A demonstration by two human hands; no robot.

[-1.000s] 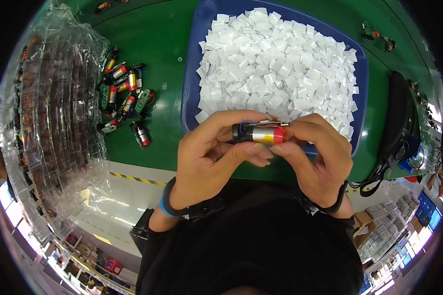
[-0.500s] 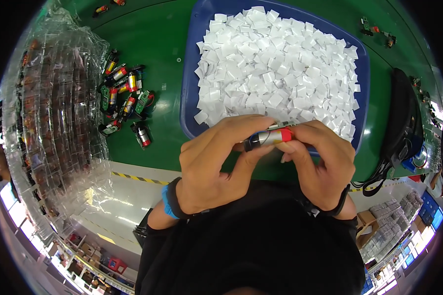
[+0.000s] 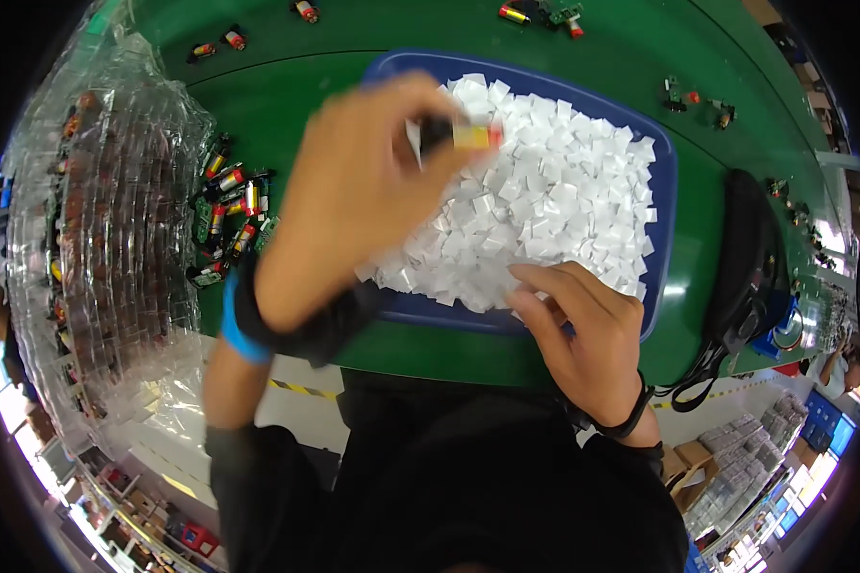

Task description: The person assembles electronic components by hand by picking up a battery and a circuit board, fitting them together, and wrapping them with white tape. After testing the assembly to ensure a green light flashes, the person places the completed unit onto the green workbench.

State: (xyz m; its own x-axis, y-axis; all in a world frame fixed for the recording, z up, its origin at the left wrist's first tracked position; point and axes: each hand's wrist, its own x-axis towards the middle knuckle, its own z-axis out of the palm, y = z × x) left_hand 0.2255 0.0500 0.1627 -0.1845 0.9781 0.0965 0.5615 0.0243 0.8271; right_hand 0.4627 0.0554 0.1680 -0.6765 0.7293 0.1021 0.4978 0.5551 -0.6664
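Observation:
My left hand (image 3: pixel 349 181), smeared by motion, grips a small cylindrical battery (image 3: pixel 476 137) over the far left part of a blue tray (image 3: pixel 666 229). The battery shows a yellow and red wrap and a dark end. Heaped in the tray are small white square pieces (image 3: pixel 545 181). At the tray's near side, my right hand (image 3: pixel 588 329) is in a pinch, thumb and forefinger close together. Something pale and blurred lies at their tips, but whether they hold it is unclear.
Left of the tray lie several batteries with circuit boards (image 3: pixel 234 215) on the green table (image 3: pixel 583 368). Clear plastic blister trays (image 3: pixel 115 248) are stacked at the far left. A black pouch (image 3: pixel 741 258) sits on the right; more battery parts (image 3: pixel 678 95) lie beyond the tray.
My hands have parted. The left has carried the battery forward and left over the tray, while the right has moved slightly down toward the tray's near edge. The whole view has shifted.

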